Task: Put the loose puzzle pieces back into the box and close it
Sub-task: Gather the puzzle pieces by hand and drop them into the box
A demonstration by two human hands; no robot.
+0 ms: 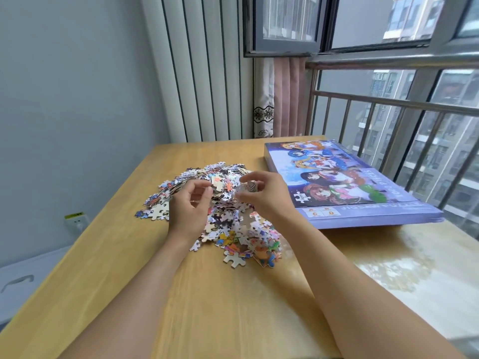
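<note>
**Reader:** Nearest the camera, what is there?

**Describer:** Two bare forearms reaching forward over a pale wooden desk [223,307]. The left hand [188,203] is palm-up with fingers curled and its thumb and fingertips pinching a puzzle piece. The right hand [261,195] pinches a small piece [251,187] between thumb and fingertips, raised just above the heap.

**Reader:** Where are the loose pieces?

**Describer:** A wide pile of puzzle pieces [228,216] lies under and just beyond both hands, spilling toward the wrists. The hands seem poised there to gather pieces, which suggests collecting has barely started.

**Reader:** And the box?

**Describer:** The puzzle box [350,182] lies flat to the right of the right hand, near but not touching it. Its illustrated lid is on, so it probably needs opening before anything goes in.

**Reader:** What about the room?

**Describer:** The desk's right part shines with window glare. Beyond the box is a window [388,22] with a metal railing [388,102] and apartment blocks outside. A pink curtain [287,97] hangs beyond the hands, with grey ribbed panels and a plain wall to the left. A wall socket [76,221] sits low, left of the left hand.
</note>
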